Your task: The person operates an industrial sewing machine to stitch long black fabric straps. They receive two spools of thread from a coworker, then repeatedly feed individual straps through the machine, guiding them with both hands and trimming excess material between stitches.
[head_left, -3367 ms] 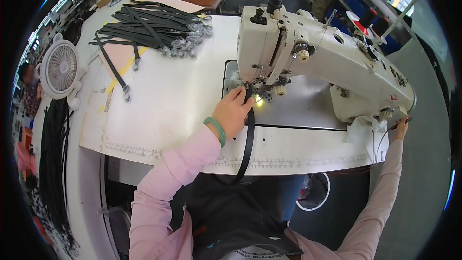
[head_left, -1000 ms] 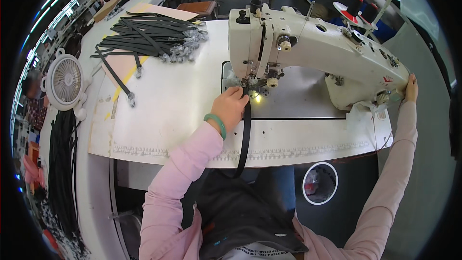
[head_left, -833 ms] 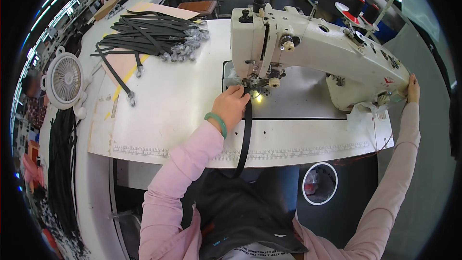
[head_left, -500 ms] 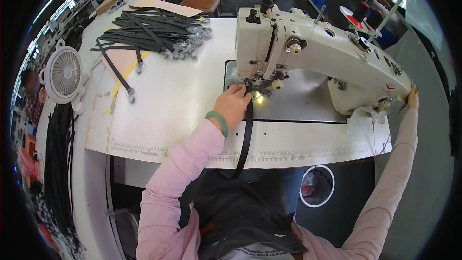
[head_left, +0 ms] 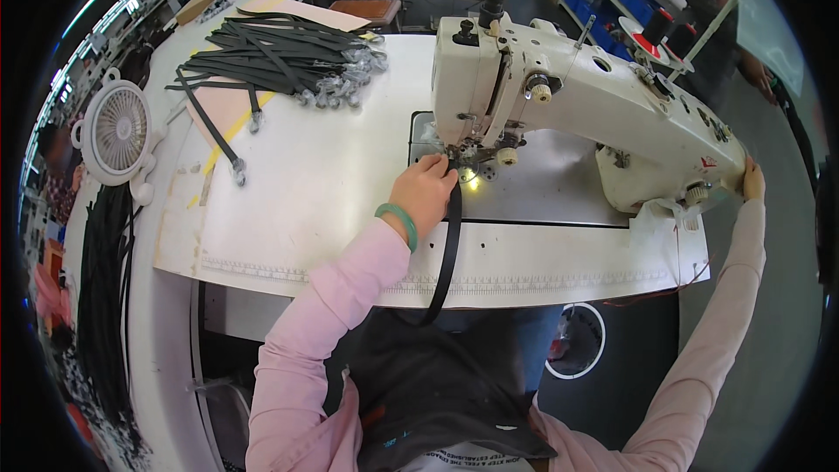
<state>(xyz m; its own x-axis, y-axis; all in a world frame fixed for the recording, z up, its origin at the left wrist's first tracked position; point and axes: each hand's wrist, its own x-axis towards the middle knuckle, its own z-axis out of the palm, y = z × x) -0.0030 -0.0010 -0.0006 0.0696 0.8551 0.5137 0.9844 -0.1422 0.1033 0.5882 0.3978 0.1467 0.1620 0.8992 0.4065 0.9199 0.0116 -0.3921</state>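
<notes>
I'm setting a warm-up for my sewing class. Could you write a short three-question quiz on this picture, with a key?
1. Choose: what does the left hand hold at the sewing machine?
A) a red spool
B) a black strap
C) a white fan

2. True or false: the right hand is at the machine's right-hand end.

3. Fill in: seen in the picture, the pile of dark straps lies to the ____ of the machine.

Key: 1 B; 2 true; 3 left

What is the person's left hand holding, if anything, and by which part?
The left hand holds a long, flat black strap by its upper part, at the white sewing machine.
</notes>
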